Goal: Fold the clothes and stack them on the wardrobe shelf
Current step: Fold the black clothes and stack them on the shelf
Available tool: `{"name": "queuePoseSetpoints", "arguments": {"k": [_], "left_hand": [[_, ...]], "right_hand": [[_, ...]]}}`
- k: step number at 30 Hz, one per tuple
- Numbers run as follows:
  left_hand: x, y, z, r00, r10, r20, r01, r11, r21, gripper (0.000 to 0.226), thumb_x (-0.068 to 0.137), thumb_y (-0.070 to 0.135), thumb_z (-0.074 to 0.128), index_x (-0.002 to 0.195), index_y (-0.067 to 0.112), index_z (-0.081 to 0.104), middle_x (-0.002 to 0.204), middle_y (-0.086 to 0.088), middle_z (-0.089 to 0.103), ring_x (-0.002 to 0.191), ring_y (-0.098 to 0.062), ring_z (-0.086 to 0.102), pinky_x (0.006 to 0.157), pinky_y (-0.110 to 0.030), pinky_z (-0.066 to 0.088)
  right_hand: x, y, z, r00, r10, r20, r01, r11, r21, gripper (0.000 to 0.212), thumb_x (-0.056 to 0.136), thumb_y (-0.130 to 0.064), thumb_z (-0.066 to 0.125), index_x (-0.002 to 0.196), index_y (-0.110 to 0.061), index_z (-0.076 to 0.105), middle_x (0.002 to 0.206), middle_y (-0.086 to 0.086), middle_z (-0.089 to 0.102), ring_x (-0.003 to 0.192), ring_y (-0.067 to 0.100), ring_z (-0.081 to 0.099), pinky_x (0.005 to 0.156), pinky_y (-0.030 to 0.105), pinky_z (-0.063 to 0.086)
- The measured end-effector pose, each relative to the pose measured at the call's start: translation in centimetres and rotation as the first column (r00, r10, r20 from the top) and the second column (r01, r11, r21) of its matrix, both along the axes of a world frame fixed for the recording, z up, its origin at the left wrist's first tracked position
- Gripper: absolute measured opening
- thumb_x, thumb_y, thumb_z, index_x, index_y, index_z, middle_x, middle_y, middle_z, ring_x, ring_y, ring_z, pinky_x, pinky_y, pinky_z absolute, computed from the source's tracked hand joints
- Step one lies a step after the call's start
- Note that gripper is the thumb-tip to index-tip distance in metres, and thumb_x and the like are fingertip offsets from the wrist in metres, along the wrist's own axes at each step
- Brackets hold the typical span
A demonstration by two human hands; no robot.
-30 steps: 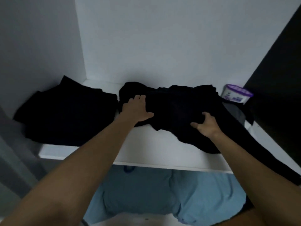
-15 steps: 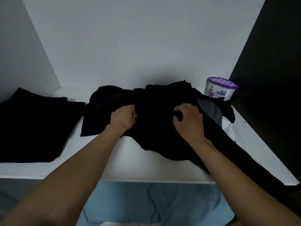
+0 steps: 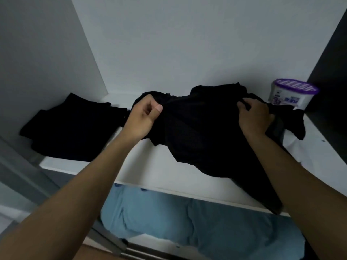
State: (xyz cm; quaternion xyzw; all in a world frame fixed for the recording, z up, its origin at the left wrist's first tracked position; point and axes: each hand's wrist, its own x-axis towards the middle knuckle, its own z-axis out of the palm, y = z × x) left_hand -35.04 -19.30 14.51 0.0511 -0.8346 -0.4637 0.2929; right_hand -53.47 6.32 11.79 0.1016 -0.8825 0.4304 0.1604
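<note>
Two bare forearms reach up from the bottom corners of the frame toward the centre, each bent slightly inward at the wrist. The left hand (image 3: 142, 117), left of centre, has its fingers curled and its thumb pressed across them, pinching the upper left edge of the black garment (image 3: 197, 132). The right hand (image 3: 253, 117), right of centre, shows its back to the camera, with its fingers hooked down into the cloth near the garment's upper right. The garment is unfolded and rumpled, bunched high between the two hands. It lies across the middle and right of the white shelf (image 3: 150, 169), and one long part trails over the front edge at the lower right. At the left of the frame a folded black pile (image 3: 75, 128) sits on the same shelf, just beside the garment. A purple-lidded tub (image 3: 289, 94) stands in the shelf's right back corner. Blue fabric (image 3: 187, 222) shows below the shelf.
</note>
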Motion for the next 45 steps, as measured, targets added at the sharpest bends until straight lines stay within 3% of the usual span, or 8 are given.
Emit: {"name": "queuePoseSetpoints", "arguments": {"k": [6,11,14,20,26,32,41,45], "left_hand": [[3.8,-0.5,0.3,0.544,-0.356,0.76,0.472,0.879,0.074,0.013,0.088,0.031,0.061,0.082,0.025,0.072,0.083,0.003,0.073,0.083,-0.009,0.07,0.076,-0.026,0.052],[3.0,1.3,-0.7,0.736,-0.524,0.428,0.146,0.74,0.656,0.076,0.082,0.076,0.051,0.116,0.012,0.068,0.111,-0.012,0.074,0.104,-0.03,0.071,0.079,-0.044,0.057],[3.4,4.0,-1.6,0.763,-0.467,0.447,0.143,0.796,0.588,0.058,0.081,0.059,0.07,0.114,0.012,0.071,0.108,-0.01,0.075,0.1,-0.031,0.072,0.072,-0.039,0.061],[8.6,5.6,-3.9,0.89,-0.37,0.265,0.184,0.825,0.534,0.02,0.096,0.025,0.065,0.111,0.013,0.071,0.101,-0.003,0.077,0.096,-0.018,0.074,0.081,-0.027,0.059],[18.8,2.9,-7.0,0.876,-0.409,0.257,0.224,0.816,0.533,0.013,0.088,0.03,0.071,0.091,0.042,0.073,0.093,0.012,0.077,0.086,-0.005,0.073,0.067,-0.014,0.055],[28.7,-1.0,-10.4,0.87,-0.461,0.174,0.154,0.59,0.792,0.037,0.083,0.049,0.074,0.113,0.028,0.072,0.114,-0.001,0.075,0.107,-0.019,0.07,0.09,-0.028,0.054],[39.0,-0.4,-12.6,0.795,-0.438,0.419,0.39,0.899,0.199,0.014,0.096,0.017,0.062,0.094,0.026,0.072,0.089,0.013,0.074,0.083,-0.002,0.067,0.068,-0.013,0.049],[41.7,3.5,-14.8,0.817,-0.358,0.451,0.395,0.919,0.014,0.014,0.098,0.02,0.055,0.1,0.014,0.068,0.089,-0.003,0.07,0.08,-0.016,0.064,0.075,-0.043,0.053]], "right_hand": [[7.6,0.6,4.7,0.893,0.441,-0.092,-0.397,0.672,-0.625,0.021,0.091,-0.02,0.057,0.082,-0.033,0.071,0.082,-0.014,0.07,0.078,0.003,0.064,0.072,0.017,0.05],[15.4,0.6,1.8,0.594,0.796,0.112,-0.778,0.605,-0.169,0.028,0.078,-0.018,0.055,0.084,-0.037,0.073,0.076,-0.026,0.066,0.073,-0.01,0.06,0.069,0.006,0.043],[19.0,0.2,-1.5,0.493,0.817,0.299,-0.857,0.515,0.006,0.034,0.073,-0.027,0.054,0.096,-0.011,0.074,0.095,-0.035,0.067,0.101,-0.019,0.059,0.087,0.004,0.041],[23.7,1.5,-2.9,0.537,0.707,0.461,-0.768,0.636,-0.08,0.017,0.085,-0.041,0.067,0.086,-0.026,0.074,0.107,-0.004,0.074,0.106,0.009,0.067,0.097,0.033,0.049],[30.8,-0.5,-5.0,0.743,0.497,0.448,-0.52,0.85,-0.08,0.01,0.095,-0.026,0.065,0.097,-0.024,0.075,0.095,-0.009,0.074,0.094,0.003,0.067,0.083,0.016,0.047],[39.9,-5.6,-9.1,0.561,0.492,0.666,-0.629,0.776,-0.044,0.014,0.093,-0.017,0.066,0.103,-0.026,0.072,0.103,-0.001,0.074,0.098,0.01,0.068,0.087,0.021,0.052],[46.7,-9.8,-7.9,0.411,0.527,0.744,-0.243,0.85,-0.468,0.061,0.076,-0.071,0.066,0.114,-0.024,0.07,0.101,0.01,0.077,0.093,0.027,0.075,0.082,0.041,0.061],[50.1,-9.7,-9.2,0.467,0.483,0.741,-0.28,0.875,-0.394,0.027,0.091,-0.031,0.07,0.115,-0.019,0.071,0.108,0.01,0.075,0.102,0.026,0.071,0.089,0.045,0.059]]}}
